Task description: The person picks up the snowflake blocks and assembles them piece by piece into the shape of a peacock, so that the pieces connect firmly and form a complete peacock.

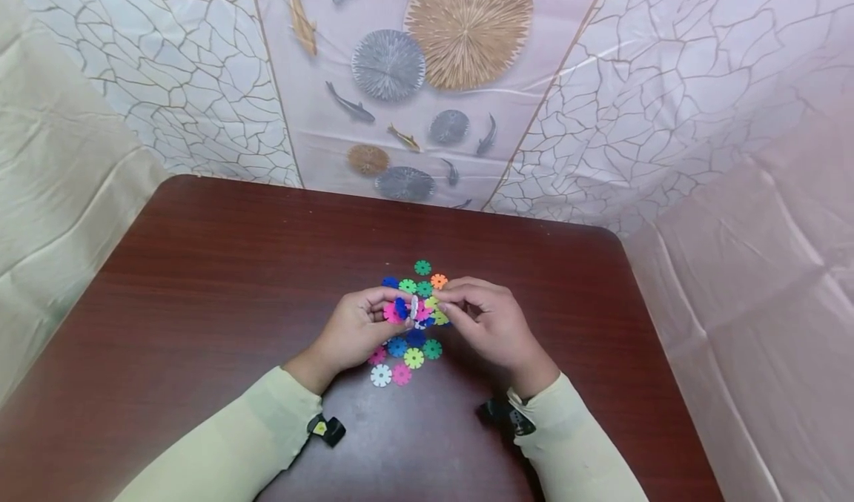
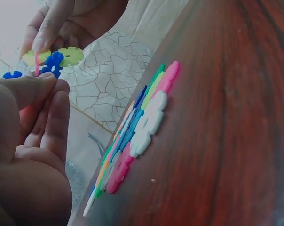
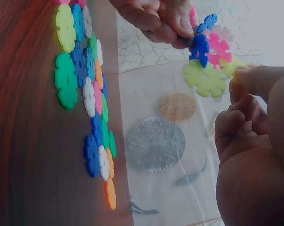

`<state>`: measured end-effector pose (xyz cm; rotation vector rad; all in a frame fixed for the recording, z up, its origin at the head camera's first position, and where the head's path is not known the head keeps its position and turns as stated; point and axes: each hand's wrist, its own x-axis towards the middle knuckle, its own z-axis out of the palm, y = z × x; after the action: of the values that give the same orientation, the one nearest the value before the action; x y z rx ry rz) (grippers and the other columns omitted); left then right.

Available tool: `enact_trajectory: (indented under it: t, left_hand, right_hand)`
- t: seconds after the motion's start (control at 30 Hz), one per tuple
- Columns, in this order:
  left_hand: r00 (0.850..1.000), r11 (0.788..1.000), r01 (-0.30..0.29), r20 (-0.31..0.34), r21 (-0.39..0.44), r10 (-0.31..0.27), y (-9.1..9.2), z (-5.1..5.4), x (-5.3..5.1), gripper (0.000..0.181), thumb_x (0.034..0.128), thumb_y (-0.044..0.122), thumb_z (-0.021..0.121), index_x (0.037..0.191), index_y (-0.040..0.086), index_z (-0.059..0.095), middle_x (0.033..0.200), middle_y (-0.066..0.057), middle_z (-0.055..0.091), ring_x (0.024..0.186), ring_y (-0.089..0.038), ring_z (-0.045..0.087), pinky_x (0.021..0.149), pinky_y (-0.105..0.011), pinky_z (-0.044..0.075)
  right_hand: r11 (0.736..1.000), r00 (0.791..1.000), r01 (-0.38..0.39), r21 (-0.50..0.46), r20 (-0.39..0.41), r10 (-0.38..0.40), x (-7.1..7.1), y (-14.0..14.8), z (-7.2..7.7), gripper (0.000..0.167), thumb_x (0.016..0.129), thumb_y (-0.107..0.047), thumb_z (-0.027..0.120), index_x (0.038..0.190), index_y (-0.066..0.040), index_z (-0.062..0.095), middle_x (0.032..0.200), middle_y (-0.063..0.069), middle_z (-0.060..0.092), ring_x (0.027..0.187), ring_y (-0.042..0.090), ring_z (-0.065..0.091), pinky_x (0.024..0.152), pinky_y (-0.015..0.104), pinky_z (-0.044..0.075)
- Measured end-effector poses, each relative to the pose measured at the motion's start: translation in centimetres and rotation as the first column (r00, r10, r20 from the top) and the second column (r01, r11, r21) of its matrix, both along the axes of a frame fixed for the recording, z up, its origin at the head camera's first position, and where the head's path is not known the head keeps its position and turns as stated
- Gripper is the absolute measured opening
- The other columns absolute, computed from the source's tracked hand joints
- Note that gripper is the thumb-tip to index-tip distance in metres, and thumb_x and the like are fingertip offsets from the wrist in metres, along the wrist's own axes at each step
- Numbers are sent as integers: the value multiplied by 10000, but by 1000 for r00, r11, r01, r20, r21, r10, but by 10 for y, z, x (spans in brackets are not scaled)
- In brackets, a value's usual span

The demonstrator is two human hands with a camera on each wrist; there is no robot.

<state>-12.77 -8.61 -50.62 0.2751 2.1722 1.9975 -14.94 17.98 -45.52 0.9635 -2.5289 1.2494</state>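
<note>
Pinched by its edge between the thumb and a finger of the right hand is a yellow disc, while a dark blue disc is gripped just as narrowly by the left hand. The dark blue disc is joined into a cluster held up between the two hands, above the table; whether the yellow disc is slotted into it cannot be told. In the right wrist view, a pink disc is seen amid the cluster, with a broad yellow-green disc below it.

Beneath the hands, loose discs with notched rims are spread flat in a close patch. At its far end a green disc and an orange disc are seen; at its near end, a white disc is set just beside a bright pink one. Part of the patch is hidden by the hands. Both forearms are covered by pale sleeves, and the wall covering beyond is printed with fish and round motifs.
</note>
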Motion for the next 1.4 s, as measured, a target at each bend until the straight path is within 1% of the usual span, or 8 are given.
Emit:
enact_trajectory:
  t: [0.23, 0.4, 0.53, 0.63, 0.77, 1.0, 1.27, 1.4]
  left_hand:
    - [999, 998, -45, -13, 50, 45, 0, 3, -1, 440, 957, 185, 929, 1368, 167, 772, 1003, -79, 850, 870, -485, 764, 694, -276, 656]
    - [994, 974, -110, 9, 196, 110, 0, 4, -6, 490, 970, 106, 904, 1412, 91, 692, 1073, -85, 840, 933, -457, 788, 825, -396, 709]
    - [984, 930, -178, 57, 321, 168, -4, 2, -11, 430, 1005, 48, 848, 1396, 95, 673, 1171, -70, 826, 1040, -298, 823, 957, -411, 696]
    - [980, 910, -197, 80, 366, 180, -7, 0, -13, 418, 1027, 39, 817, 1409, 89, 654, 1223, -61, 814, 1075, -209, 816, 978, -352, 683]
    - [980, 895, -200, 92, 399, 177, -8, -3, -14, 421, 1027, 42, 818, 1415, 59, 656, 1256, -68, 809, 1102, -180, 808, 991, -326, 675]
    - [968, 870, -250, 96, 425, 231, -6, -4, -14, 381, 1002, 2, 832, 1363, -9, 710, 1205, -48, 836, 1070, -182, 809, 979, -333, 681]
    - [975, 878, -222, 69, 424, 213, -5, -4, -13, 388, 987, -82, 803, 1349, -29, 675, 1213, -13, 828, 1052, -160, 803, 967, -325, 683]
    - [977, 879, -209, 61, 429, 202, -5, -5, -13, 427, 993, -88, 791, 1371, 15, 621, 1163, -4, 826, 1003, -161, 783, 940, -307, 687]
  right_hand:
    - [997, 999, 37, -65, 8, -37, -1, -4, -2, 252, 1022, -173, 859, 1273, -171, 868, 1198, -16, 835, 855, 106, 675, 661, 257, 588]
    - [994, 989, 78, -72, 133, -68, -5, -1, -1, 382, 1045, -154, 827, 1422, -182, 769, 1113, -22, 797, 893, 158, 684, 728, 286, 598]
    - [982, 952, 55, 180, 289, -106, -4, 3, 1, 236, 1006, -182, 868, 1223, -192, 777, 919, -72, 743, 799, 136, 668, 707, 295, 593]
    - [913, 926, -65, 402, 366, -95, -2, -1, -2, 199, 966, -246, 915, 1116, -188, 797, 826, -88, 698, 757, 123, 639, 706, 302, 591]
    - [850, 920, -131, 510, 382, -87, 0, -11, -10, 228, 943, -261, 941, 1100, -188, 791, 804, -74, 656, 774, 134, 613, 735, 322, 578]
    - [841, 928, -130, 525, 363, -83, -2, -13, -17, 264, 973, -210, 897, 835, -239, 673, 781, -78, 606, 781, 133, 568, 713, 315, 513]
    - [855, 914, -139, 500, 397, -84, -3, -13, -19, 231, 936, -180, 928, 1090, -199, 756, 871, -59, 674, 826, 140, 619, 772, 329, 584]
    - [854, 912, -147, 499, 402, -78, -3, -13, -18, 252, 920, -216, 956, 1033, -195, 731, 855, -38, 656, 823, 150, 607, 747, 338, 568]
